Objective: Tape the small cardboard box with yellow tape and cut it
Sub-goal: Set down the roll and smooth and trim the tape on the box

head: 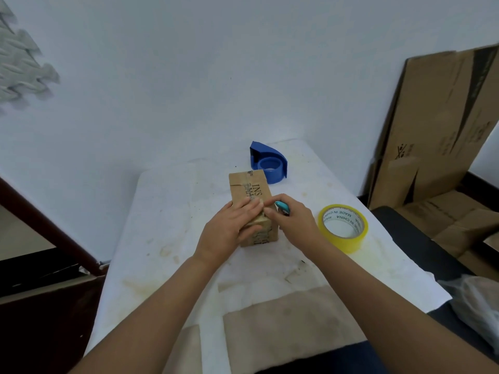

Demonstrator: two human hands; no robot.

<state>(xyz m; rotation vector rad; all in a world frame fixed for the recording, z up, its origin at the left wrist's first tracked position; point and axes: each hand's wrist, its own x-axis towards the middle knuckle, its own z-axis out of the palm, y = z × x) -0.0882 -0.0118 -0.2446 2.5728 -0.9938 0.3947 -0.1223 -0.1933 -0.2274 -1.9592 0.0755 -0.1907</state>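
Observation:
A small brown cardboard box (249,188) with black print lies lengthwise in the middle of the white table (162,225). My left hand (229,228) rests flat on the box's near top, fingers pressing along the seam. My right hand (293,217) touches the same spot with its fingertips while holding a small teal cutter (282,206) in its grip. The roll of yellow tape (343,228) lies flat on the table just right of my right hand, apart from the box.
A blue tape dispenser (268,163) stands behind the box near the wall. Flattened cardboard sheets (437,130) lean at the right, with more cardboard on a dark surface (459,220). A dark wooden frame (40,228) is at the left.

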